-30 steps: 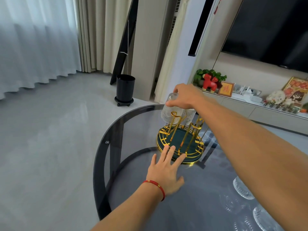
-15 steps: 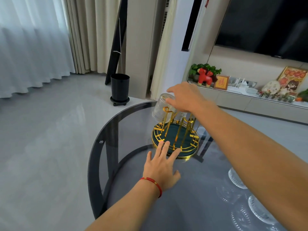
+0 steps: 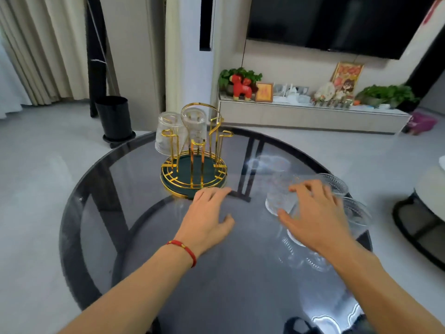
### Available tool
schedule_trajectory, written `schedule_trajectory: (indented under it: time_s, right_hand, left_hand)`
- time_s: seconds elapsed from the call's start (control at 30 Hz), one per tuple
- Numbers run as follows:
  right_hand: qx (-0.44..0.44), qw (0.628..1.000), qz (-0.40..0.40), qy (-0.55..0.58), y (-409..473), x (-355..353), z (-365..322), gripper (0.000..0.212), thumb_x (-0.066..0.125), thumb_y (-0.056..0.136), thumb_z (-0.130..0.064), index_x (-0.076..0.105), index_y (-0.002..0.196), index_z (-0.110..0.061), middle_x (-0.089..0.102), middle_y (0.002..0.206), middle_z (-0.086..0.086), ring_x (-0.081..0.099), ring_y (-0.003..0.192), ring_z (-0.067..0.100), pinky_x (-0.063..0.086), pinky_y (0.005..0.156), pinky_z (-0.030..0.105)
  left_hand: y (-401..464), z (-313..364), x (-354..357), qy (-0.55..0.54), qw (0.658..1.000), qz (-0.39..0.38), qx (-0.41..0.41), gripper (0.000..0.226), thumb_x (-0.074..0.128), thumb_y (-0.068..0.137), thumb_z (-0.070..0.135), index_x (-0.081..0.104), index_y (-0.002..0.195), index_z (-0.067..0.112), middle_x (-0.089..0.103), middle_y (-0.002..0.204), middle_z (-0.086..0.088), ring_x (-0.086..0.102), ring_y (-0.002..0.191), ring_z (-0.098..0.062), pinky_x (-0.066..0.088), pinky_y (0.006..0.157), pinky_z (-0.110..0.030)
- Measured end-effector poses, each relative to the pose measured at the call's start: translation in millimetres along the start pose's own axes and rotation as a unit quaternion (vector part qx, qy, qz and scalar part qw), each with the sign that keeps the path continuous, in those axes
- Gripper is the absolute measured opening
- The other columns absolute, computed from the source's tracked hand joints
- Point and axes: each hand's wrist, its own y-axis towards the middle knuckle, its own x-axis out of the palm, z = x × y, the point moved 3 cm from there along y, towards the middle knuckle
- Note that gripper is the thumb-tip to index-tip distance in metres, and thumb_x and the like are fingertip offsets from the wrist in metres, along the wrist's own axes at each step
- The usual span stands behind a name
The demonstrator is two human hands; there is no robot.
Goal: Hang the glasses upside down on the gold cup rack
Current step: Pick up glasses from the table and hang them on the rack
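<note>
The gold cup rack (image 3: pixel 168 183) with a dark green base stands at the far middle of the round glass table (image 3: pixel 134 213). Two clear glasses hang upside down on its left pegs, one (image 3: pixel 168 131) beside the other (image 3: pixel 195 124). The right-hand pegs are bare. My left hand (image 3: pixel 207 213) lies flat on the table with its fingertips at the rack's near rim. My right hand (image 3: pixel 315 213) hovers with spread fingers over a clear glass (image 3: pixel 277 196) on the table's right side, thumb and fingers at its edges. The hand is blurred.
More clear glasses stand beside and behind my right hand, one at the back (image 3: pixel 337 185) and one at the right edge (image 3: pixel 358 214). A black bin (image 3: pixel 115 119) stands on the floor beyond the table. A round side table (image 3: pixel 431 189) sits to the right.
My right hand has let go of the glass on the rack and swung back right, down to the glasses on the table. The left hand stays by the rack base. The view turned right.
</note>
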Motion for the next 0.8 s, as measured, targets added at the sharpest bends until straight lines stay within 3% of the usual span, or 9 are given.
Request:
schedule_trajectory:
  time_s: [0.07, 0.13, 0.27, 0.37, 0.43, 0.5, 0.63, 0.7, 0.8]
  right_hand:
    - [0.037, 0.998, -0.036, -0.042, -4.7, 2.1, 21.7, 0.083, 0.064, 0.080, -0.069, 0.044, 0.147, -0.022, 0.036, 0.153, 0.009, 0.033, 0.143, 0.033, 0.027, 0.116, 0.051]
    - [0.042, 0.993, -0.061, -0.092, -7.2, 5.0, 32.0, 0.096, 0.061, 0.075, -0.076, 0.036, 0.151, -0.022, 0.038, 0.153, 0.010, 0.030, 0.144, 0.033, 0.022, 0.119, 0.055]
    - [0.027, 0.992, -0.043, -0.116, -8.8, 4.8, 34.7, 0.091, 0.061, 0.079, -0.070, 0.032, 0.149, -0.020, 0.055, 0.140, 0.012, 0.038, 0.138, 0.034, 0.015, 0.120, 0.061]
    - [-0.002, 0.994, -0.013, -0.113, -9.3, -2.7, 32.0, 0.089, 0.069, 0.074, -0.068, 0.043, 0.145, -0.021, 0.058, 0.130, 0.010, 0.044, 0.133, 0.032, 0.010, 0.122, 0.060]
    - [-0.043, 0.998, 0.013, -0.042, -13.9, -5.4, 26.5, 0.090, 0.078, 0.067, -0.060, 0.050, 0.144, -0.023, 0.054, 0.128, 0.007, 0.051, 0.127, 0.031, 0.021, 0.120, 0.053]
    - [-0.076, 0.989, 0.008, 0.123, -19.8, -7.4, 18.1, 0.091, 0.084, 0.066, -0.048, 0.047, 0.147, -0.028, 0.048, 0.128, 0.000, 0.056, 0.119, 0.024, 0.042, 0.105, 0.039]
    - [-0.125, 0.934, -0.023, 0.335, -30.5, -6.7, -6.0, 0.098, 0.089, 0.063, -0.041, 0.041, 0.148, -0.040, 0.053, 0.129, -0.013, 0.057, 0.114, 0.000, 0.048, 0.096, 0.020]
    - [-0.138, 0.914, -0.033, 0.381, -34.5, -3.0, -18.1, 0.096, 0.088, 0.063, -0.044, 0.043, 0.147, -0.040, 0.058, 0.132, -0.017, 0.059, 0.118, -0.001, 0.047, 0.099, 0.016]
    - [-0.117, 0.876, -0.092, 0.459, -32.9, 3.9, -28.5, 0.096, 0.083, 0.066, -0.054, 0.037, 0.150, -0.042, 0.053, 0.145, -0.018, 0.054, 0.131, -0.003, 0.043, 0.108, 0.021]
  left_hand:
    - [-3.2, 1.9, 2.3, 0.001, 1.000, 0.000, -0.003, 0.061, 0.066, 0.093, 0.022, 0.044, 0.150, 0.016, 0.051, 0.146, -0.003, 0.033, 0.138, -0.020, 0.025, 0.115, -0.028]
    - [-7.2, 2.4, 3.8, 0.006, 1.000, -0.004, -0.007, 0.061, 0.066, 0.093, 0.023, 0.044, 0.150, 0.016, 0.051, 0.146, -0.003, 0.033, 0.138, -0.020, 0.026, 0.114, -0.029]
    - [-11.7, 2.4, 4.1, 0.019, 1.000, -0.012, -0.013, 0.062, 0.067, 0.093, 0.023, 0.044, 0.149, 0.017, 0.051, 0.147, -0.003, 0.035, 0.138, -0.020, 0.029, 0.115, -0.032]
    - [-12.0, 8.4, 4.3, -0.001, 1.000, -0.021, -0.021, 0.061, 0.068, 0.094, 0.027, 0.043, 0.149, 0.024, 0.051, 0.148, 0.001, 0.037, 0.138, -0.016, 0.031, 0.114, -0.030]
    - [-12.0, 17.0, 6.7, -0.035, 0.999, -0.039, -0.010, 0.065, 0.071, 0.092, 0.030, 0.042, 0.150, 0.029, 0.053, 0.145, 0.003, 0.043, 0.135, -0.012, 0.036, 0.115, -0.032]
    - [-14.3, 28.3, 10.9, -0.074, 0.995, -0.071, -0.003, 0.077, 0.075, 0.087, 0.036, 0.034, 0.152, 0.036, 0.052, 0.143, 0.007, 0.045, 0.131, -0.008, 0.043, 0.113, -0.037]
    - [-23.7, 55.3, 20.6, -0.193, 0.976, -0.102, 0.010, 0.113, 0.086, 0.070, 0.046, 0.013, 0.157, 0.041, 0.045, 0.145, 0.022, 0.042, 0.131, 0.009, 0.038, 0.104, -0.011]
    - [-23.5, 59.2, 18.0, -0.243, 0.968, -0.069, 0.003, 0.107, 0.089, 0.062, 0.038, 0.030, 0.150, 0.039, 0.058, 0.133, 0.026, 0.054, 0.123, 0.009, 0.043, 0.093, -0.006]
    - [-18.0, 51.9, 1.0, -0.291, 0.955, -0.015, -0.046, 0.088, 0.095, 0.054, 0.026, 0.049, 0.128, 0.038, 0.068, 0.114, 0.019, 0.065, 0.107, 0.003, 0.051, 0.085, -0.013]
